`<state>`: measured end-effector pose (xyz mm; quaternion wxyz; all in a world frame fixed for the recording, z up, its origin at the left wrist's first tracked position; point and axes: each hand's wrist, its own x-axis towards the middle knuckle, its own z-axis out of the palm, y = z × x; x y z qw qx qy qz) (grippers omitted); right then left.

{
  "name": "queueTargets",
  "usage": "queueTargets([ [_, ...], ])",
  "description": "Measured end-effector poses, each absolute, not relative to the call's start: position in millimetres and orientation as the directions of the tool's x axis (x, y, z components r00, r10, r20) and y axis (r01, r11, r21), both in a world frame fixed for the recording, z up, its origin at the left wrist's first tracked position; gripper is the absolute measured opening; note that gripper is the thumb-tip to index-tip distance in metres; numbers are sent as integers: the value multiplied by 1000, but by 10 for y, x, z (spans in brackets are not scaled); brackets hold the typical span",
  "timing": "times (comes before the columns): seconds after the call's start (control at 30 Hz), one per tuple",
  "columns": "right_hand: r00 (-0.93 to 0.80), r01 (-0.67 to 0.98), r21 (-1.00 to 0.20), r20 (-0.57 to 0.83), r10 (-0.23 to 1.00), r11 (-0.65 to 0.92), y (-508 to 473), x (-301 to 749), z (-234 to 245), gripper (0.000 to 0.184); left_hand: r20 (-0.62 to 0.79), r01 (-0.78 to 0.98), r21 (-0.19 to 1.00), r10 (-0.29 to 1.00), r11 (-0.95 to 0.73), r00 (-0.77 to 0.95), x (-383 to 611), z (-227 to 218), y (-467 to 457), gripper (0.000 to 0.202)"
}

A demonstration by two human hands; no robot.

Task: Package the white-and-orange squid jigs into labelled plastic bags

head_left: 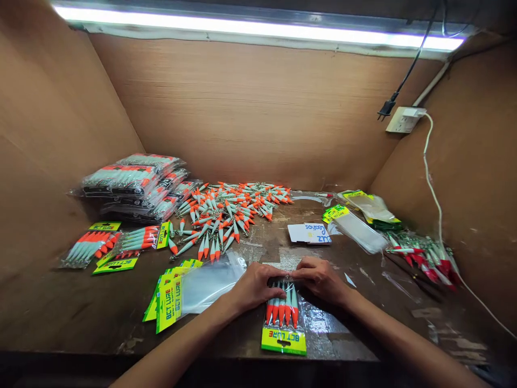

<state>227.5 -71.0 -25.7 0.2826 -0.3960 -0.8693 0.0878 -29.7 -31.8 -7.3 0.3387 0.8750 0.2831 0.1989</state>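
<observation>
Head view, looking down on a worn brown bench [100, 312] boxed in by bare board walls. At 6 o'clock lies a lure packet [283, 318]: a clear plastic sleeve holding a row of slim, tapered lures with pale bodies and orange tips, closed at its near end by a yellow-green card header. Left hand [254, 288] and right hand [319, 279] rest on the packet's far end, fingers curled and pressing on the film, palms down; neither hand is spread wide.

Handling, as judged: the packet is probably light, its film slick and limp, the lures inside stiff. The card header, or the packet's two long edges, would likely give the firmest hold; any hooks among the lures could pierce the film.

Toward 12 o'clock, a loose heap of lures [226, 210] of the same kind. At 10 o'clock, stacked filled bags [133, 180]. At 8 o'clock, empty sleeves [189, 291] with matching headers. At 3 o'clock, red-tipped lures [424, 258] in film.
</observation>
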Motion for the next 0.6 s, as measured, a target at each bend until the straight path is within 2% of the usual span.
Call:
queueTargets([
  [0.1, -622, 651, -201, 412, 666, 732, -814, 2328, -227, 30, 230, 327, 642, 581, -693, 781, -347, -151, -378, 43],
  [0.2, -725, 629, -9, 353, 591, 777, -979, 2369, -156, 38, 255, 347, 495, 515, -797, 818, -430, -155, -458, 41],
  [0.27, -765, 613, 58, 290, 574, 788, -1102, 2395, -99, 44, 235, 364, 395, 475, -844, 848, -497, -109, -514, 47],
  [0.33, -776, 613, 60, 235, 585, 788, -1202, 2422, -51, 48, 203, 381, 344, 464, -858, 862, -549, -51, -556, 56],
  [0.37, -771, 619, 34, 219, 598, 785, -1235, 2433, -35, 48, 187, 391, 346, 471, -853, 862, -561, -29, -569, 55],
  [0.43, -729, 649, -83, 217, 649, 756, -1256, 2436, -23, 44, 184, 421, 402, 522, -813, 833, -547, -18, -574, 41],
  [0.53, -506, 705, -407, 285, 814, 581, -1183, 2351, -31, 30, 237, 441, 556, 643, -704, 728, -462, -92, -551, 24],
  [0.6, -320, 694, -577, 287, 903, 430, -1099, 2230, -33, 25, 261, 442, 608, 692, -659, 673, -411, -175, -531, 25],
])
